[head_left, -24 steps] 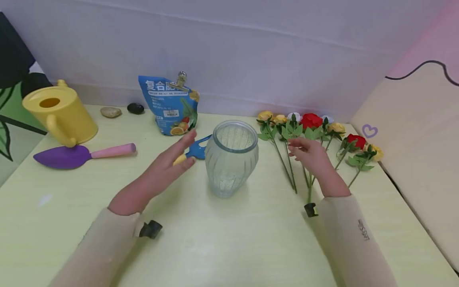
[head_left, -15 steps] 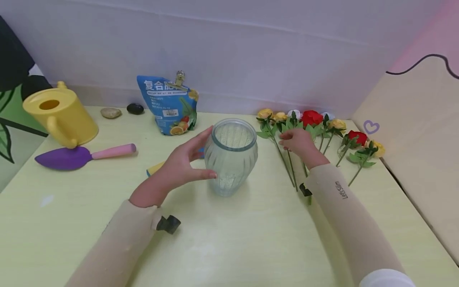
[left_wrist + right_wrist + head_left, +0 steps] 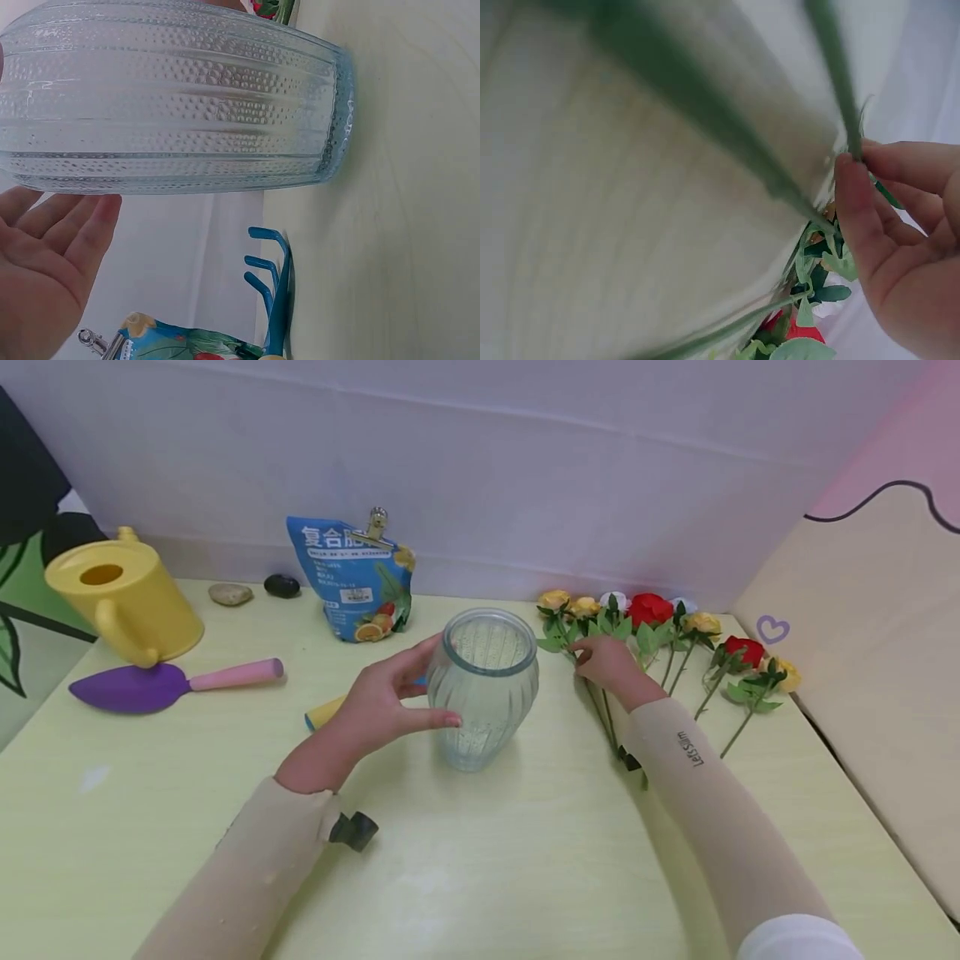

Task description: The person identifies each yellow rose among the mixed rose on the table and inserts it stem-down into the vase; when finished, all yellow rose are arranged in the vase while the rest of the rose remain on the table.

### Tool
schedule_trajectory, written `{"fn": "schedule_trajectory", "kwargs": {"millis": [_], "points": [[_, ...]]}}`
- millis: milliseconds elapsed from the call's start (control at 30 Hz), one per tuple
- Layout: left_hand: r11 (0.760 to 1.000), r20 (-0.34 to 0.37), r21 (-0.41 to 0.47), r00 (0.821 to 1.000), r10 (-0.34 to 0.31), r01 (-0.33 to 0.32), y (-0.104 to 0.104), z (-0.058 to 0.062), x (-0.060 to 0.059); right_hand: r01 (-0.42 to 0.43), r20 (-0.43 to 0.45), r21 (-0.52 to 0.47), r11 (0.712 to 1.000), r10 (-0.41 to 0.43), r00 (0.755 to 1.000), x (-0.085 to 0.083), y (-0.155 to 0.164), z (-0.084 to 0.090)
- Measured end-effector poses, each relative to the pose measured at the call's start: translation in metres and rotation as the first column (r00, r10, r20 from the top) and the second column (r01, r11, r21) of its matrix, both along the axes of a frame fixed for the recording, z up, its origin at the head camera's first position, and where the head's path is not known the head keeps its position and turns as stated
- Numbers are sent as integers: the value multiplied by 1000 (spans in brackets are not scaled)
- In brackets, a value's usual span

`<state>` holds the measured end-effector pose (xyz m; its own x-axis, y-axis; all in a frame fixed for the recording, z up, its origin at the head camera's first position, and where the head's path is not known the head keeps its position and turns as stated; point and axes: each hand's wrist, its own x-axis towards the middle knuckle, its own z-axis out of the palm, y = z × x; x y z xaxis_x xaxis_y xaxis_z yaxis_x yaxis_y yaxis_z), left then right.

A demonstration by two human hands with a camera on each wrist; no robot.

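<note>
A clear ribbed glass vase (image 3: 491, 710) stands upright mid-table. My left hand (image 3: 375, 706) holds it from the left side, thumb across its front and fingers along the far side. In the left wrist view the fingers (image 3: 71, 225) lie against the bumpy glass (image 3: 225, 97). My right hand (image 3: 609, 667) is among the flowers to the right of the vase. Its thumb and forefinger pinch a green stem (image 3: 838, 82), seen in the right wrist view. That stem runs up to the leftmost yellow rose (image 3: 554, 600), whose head lies on the table.
More roses, such as a red one (image 3: 649, 609), lie fanned out to the right. Behind the left hand are a blue hand rake (image 3: 279, 300) and a clipped blue bag (image 3: 360, 585). Further left are a purple trowel (image 3: 135, 689), yellow watering can (image 3: 142, 602) and two stones (image 3: 282, 586).
My left hand has moved right onto the vase and taken hold of it. My right hand has shifted left across the flowers and now pinches the leftmost yellow rose's stem.
</note>
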<state>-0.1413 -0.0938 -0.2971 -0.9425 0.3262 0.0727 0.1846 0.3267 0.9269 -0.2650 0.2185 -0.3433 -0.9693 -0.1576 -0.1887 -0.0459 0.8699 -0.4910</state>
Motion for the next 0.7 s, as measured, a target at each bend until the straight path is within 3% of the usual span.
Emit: {"fn": "schedule_trajectory", "kwargs": {"millis": [100, 200, 333, 467, 600, 700], "points": [[1000, 7, -1, 1000, 7, -7, 0, 0, 0, 48, 72, -170, 984, -36, 997, 1, 1, 3], [1000, 11, 2, 1000, 7, -7, 0, 0, 0, 123, 129, -380, 917, -79, 989, 3, 3, 9], [1000, 23, 9, 1000, 11, -11, 0, 0, 0, 203, 134, -595, 778, -152, 979, 8, 5, 25], [1000, 31, 4, 999, 12, -13, 0, -1, 1, 251, 125, -760, 599, -243, 962, 14, 3, 51], [1000, 24, -1, 1000, 12, -12, 0, -1, 0, 210, 96, -872, 443, -267, 959, 24, -4, 78], [1000, 19, 6, 1000, 11, -11, 0, -1, 0, 144, 55, -919, 367, -242, 969, 31, -13, 96]]}}
